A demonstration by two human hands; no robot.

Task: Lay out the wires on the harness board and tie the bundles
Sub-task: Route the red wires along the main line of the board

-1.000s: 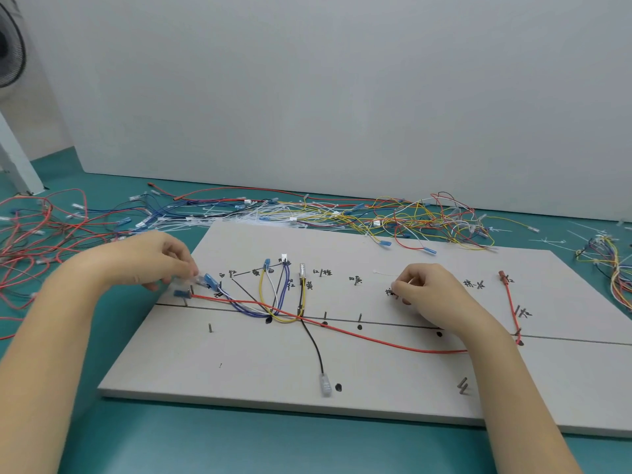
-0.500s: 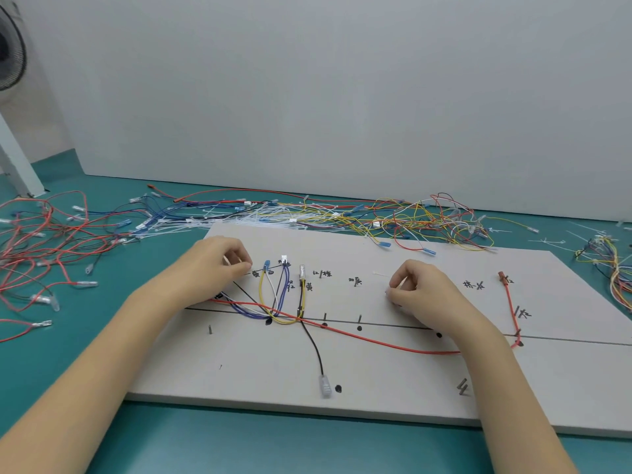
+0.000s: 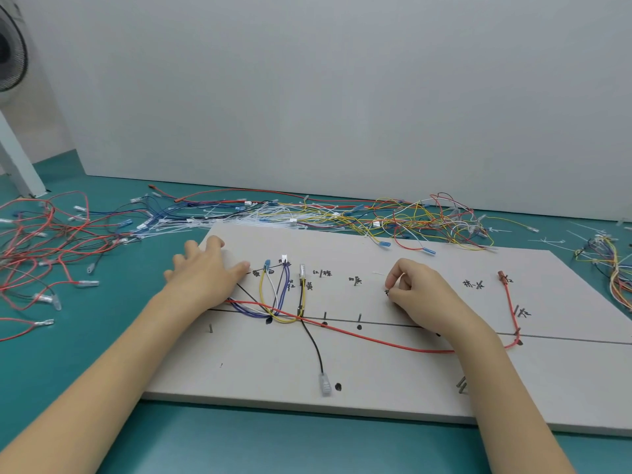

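Grey harness board (image 3: 393, 378) lying flat on a teal tabletop (image 3: 239, 439), marked with a black line, handwritten labels and short pins. Left hand (image 3: 201, 271) rests palm-down on the board's far-left corner, fingers spread and released, holding nothing. Right hand (image 3: 415, 290) sits mid-board with fingers curled in, pinching a thin white cable tie (image 3: 379, 273). A long red wire (image 3: 376, 340) runs along the line to a red terminal (image 3: 502, 276) at right; yellow, white and purple wire loops (image 3: 277, 302) and a black wire (image 3: 316, 347) lie between the hands. Loose wires (image 3: 342, 217) are heaped beyond the board.
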